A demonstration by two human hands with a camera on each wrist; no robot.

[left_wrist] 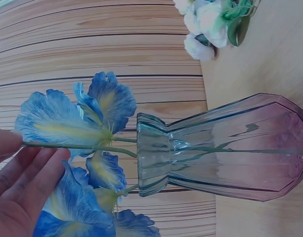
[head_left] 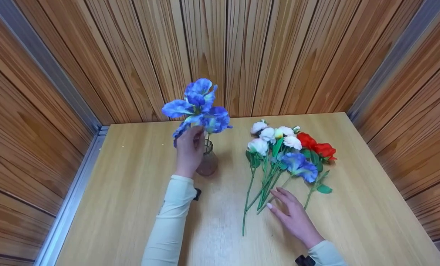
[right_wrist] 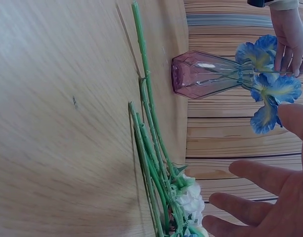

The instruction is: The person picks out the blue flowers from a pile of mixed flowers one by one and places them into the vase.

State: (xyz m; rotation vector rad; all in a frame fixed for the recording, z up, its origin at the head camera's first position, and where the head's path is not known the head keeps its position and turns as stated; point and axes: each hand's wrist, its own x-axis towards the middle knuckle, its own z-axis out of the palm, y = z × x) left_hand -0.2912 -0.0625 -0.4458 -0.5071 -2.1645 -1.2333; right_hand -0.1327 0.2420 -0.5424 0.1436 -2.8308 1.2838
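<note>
My left hand (head_left: 190, 151) pinches the green stem (left_wrist: 67, 146) of a blue iris between thumb and fingers, just above the vase mouth. Several blue iris blooms (head_left: 198, 103) spread around and above that hand. The glass vase (left_wrist: 240, 148), clear at the neck and pinkish toward its base, stands upright with thin stems visible inside. Over the table, my right hand (head_left: 292, 214) has its fingers spread and holds nothing. Its fingertips are near the lower stems (right_wrist: 151, 163) of the lying flowers. A loose blue iris (head_left: 300, 167) lies just beyond this hand.
White flowers (head_left: 268, 135) and red flowers (head_left: 316, 146) lie bunched on the wooden table (head_left: 124, 207), right of the vase, stems toward me. A leafy sprig (head_left: 323, 188) lies at their right. Wood-panelled walls (head_left: 242, 55) border the table's back and sides.
</note>
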